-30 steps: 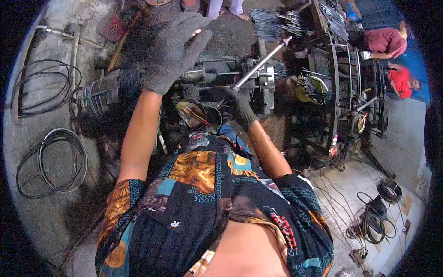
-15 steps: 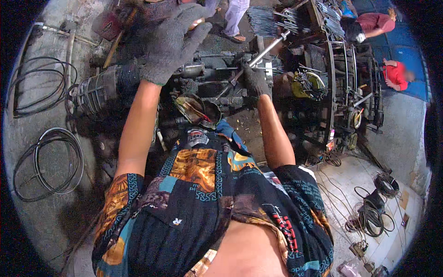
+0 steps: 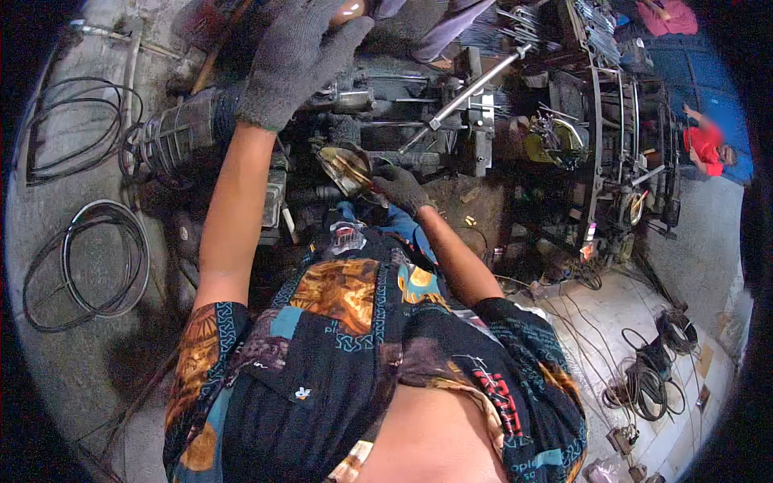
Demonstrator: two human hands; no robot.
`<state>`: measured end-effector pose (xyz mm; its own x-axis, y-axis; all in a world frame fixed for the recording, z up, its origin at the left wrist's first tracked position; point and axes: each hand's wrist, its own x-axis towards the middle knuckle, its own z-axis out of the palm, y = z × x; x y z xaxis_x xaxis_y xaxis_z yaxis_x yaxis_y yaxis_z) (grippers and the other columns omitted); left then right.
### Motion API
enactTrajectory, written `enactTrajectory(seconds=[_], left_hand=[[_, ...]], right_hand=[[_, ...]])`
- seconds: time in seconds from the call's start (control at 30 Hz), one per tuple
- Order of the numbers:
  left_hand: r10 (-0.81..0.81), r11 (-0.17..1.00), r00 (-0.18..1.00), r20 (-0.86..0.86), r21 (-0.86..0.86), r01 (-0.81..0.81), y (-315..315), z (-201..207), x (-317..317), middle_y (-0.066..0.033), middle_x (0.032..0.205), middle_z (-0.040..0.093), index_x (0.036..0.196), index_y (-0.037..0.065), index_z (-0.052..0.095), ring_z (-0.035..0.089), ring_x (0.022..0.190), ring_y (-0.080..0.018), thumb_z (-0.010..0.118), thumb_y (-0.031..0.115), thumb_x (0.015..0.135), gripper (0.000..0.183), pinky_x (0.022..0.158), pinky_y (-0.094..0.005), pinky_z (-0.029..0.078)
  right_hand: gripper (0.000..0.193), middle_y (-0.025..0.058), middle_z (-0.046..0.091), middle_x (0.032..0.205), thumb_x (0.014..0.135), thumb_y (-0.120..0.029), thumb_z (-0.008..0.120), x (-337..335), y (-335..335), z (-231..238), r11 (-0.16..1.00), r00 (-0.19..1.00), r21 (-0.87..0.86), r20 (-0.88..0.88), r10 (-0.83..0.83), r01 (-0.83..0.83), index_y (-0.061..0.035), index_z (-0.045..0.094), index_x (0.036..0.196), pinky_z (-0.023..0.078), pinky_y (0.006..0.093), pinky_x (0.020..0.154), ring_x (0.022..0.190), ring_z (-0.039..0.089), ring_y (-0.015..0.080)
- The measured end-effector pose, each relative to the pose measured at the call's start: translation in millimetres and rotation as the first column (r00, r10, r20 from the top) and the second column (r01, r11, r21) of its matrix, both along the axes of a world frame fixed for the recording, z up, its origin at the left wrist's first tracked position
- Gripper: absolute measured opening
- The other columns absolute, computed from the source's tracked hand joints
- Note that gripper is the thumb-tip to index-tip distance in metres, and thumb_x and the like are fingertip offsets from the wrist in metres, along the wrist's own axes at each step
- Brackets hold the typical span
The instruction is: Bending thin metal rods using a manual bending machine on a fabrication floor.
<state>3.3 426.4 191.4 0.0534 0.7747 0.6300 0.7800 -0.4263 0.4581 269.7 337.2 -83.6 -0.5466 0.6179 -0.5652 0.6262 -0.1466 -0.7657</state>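
Note:
My left hand (image 3: 302, 68), in a dark grey knit glove, is raised over the left part of a dark, greasy machine (image 3: 386, 101). Its fingers curve beside a shiny tan rounded thing (image 3: 348, 11) that I cannot identify; the top edge cuts them off. My gloved right hand (image 3: 401, 189) is at the rim of a shallow oily container (image 3: 345, 167), with fingertips closed beside a bit of red, mostly hidden. A long metal rod (image 3: 479, 87) with a small collar lies slanted across the machine, touched by neither hand.
A yellowish container (image 3: 551, 141) of metal rods stands right of the machine, beside a metal rack (image 3: 596, 137). Black hoses (image 3: 97, 266) lie coiled at left, cables (image 3: 648, 386) at lower right. A person in red (image 3: 702, 149) is at far right; another person's purple-clad leg (image 3: 455, 28) is at the top.
My right hand has let go of the metal rod and moved down and left to the oily container. My left hand stays over the machine, slightly higher in view.

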Motion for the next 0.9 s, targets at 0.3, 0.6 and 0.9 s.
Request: enactTrajectory(seconds=[0.3,0.6,0.9], left_hand=[[0.008,0.999,1.0,-0.019,-0.045,-0.009,-20.3,7.1,-3.4,-0.0215,0.128,0.06,0.126,-0.001,0.059,0.057,0.124,-0.0381,0.071,0.02,0.092,0.042,0.105,-0.0428,0.046],[0.05,0.998,0.998,-0.029,-0.029,-0.051,-25.0,-9.6,-8.9,-0.0226,0.132,0.058,0.133,-0.001,0.056,0.055,0.128,-0.0376,0.071,0.02,0.092,0.049,0.107,-0.043,0.044],[0.075,0.996,0.997,0.025,-0.047,-0.074,-19.5,-31.8,-10.6,-0.0218,0.137,0.056,0.142,0.0,0.048,0.052,0.132,-0.0376,0.073,0.013,0.087,0.062,0.109,-0.0438,0.043]], right_hand=[[0.04,0.0268,0.069,0.097,0.089,-0.037,0.066,-21.8,-29.0,-10.3,0.897,0.997,0.436,-0.003,0.081,-0.072,-0.0003,0.062,0.102,0.05,0.0526,0.079,0.097,0.064,0.0486],[0.037,0.0309,0.066,0.107,0.096,-0.028,0.06,1.5,-23.6,-2.9,0.956,0.987,0.252,0.089,0.133,-0.152,-0.0006,0.06,0.12,0.05,0.0515,0.082,0.098,0.065,0.0469],[0.033,0.016,0.062,0.087,0.101,-0.026,0.049,41.5,15.2,-45.4,0.815,0.922,0.433,-0.148,-0.358,0.386,0.0028,0.063,0.108,0.045,0.0421,0.07,0.078,0.058,0.0275]])
